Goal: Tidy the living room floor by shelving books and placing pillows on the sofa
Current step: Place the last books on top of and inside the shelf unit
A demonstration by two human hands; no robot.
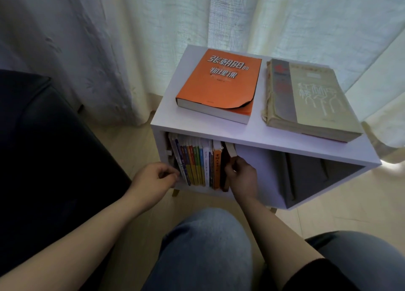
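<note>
My right hand (241,176), at the centre of the frame, gripped a book (231,151) with pale page edges, my thumb and curled fingers round its lower part. It leaned at the right end of the row of books (195,165) in the left compartment of the white shelf (256,124). My left hand (156,177) sat with curled fingers at the row's leftmost spines; I could not tell whether it held one. On top lay an orange book (215,84) and a worn grey book (306,99), apart. The dark sofa (32,148) filled the left.
</note>
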